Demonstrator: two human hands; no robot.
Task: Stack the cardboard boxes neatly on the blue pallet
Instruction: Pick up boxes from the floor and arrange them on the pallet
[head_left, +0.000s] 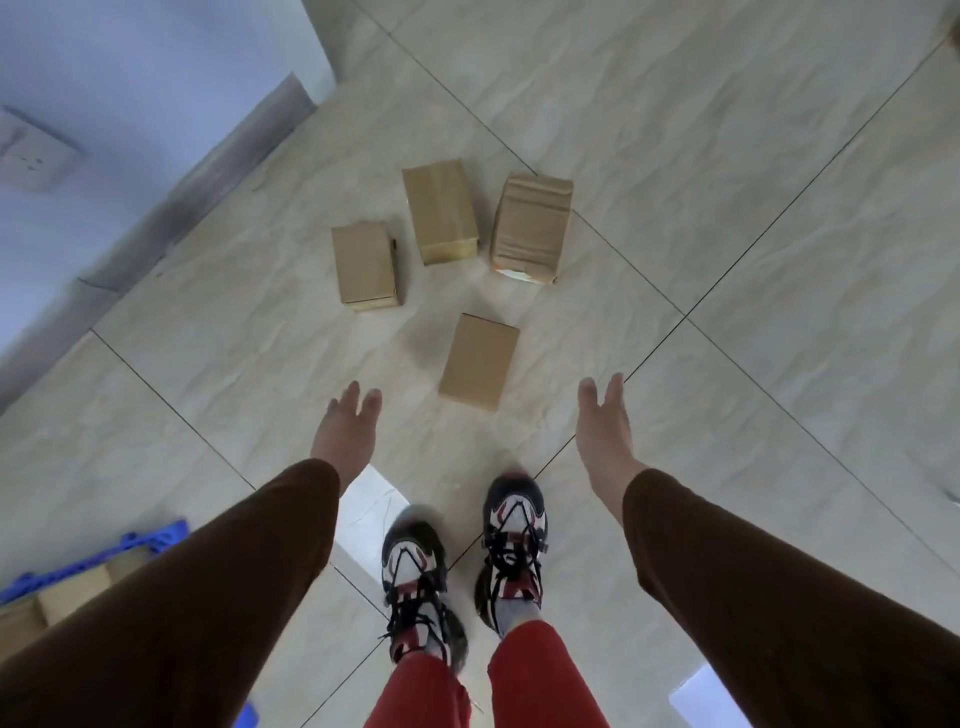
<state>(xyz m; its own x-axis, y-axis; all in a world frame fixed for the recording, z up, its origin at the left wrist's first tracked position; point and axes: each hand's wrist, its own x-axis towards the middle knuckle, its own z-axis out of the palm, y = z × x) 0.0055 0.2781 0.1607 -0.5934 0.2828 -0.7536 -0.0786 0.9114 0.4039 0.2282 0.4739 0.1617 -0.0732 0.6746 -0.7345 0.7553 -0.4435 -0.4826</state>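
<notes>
Several plain cardboard boxes lie on the tiled floor ahead of me: the nearest box (479, 360), a left box (365, 265), a middle box (439, 210) and a creased right box (531, 228). My left hand (345, 433) and my right hand (602, 426) both reach forward with fingers apart and hold nothing. They hang on either side of the nearest box, short of it. The blue pallet (150, 538) shows at the lower left, partly hidden by my left sleeve, with cardboard boxes (67, 592) on it.
A wall with a dark skirting board (208, 171) and a socket (32, 156) runs along the left. My two feet in sneakers (514, 530) stand on the floor tiles just behind the hands.
</notes>
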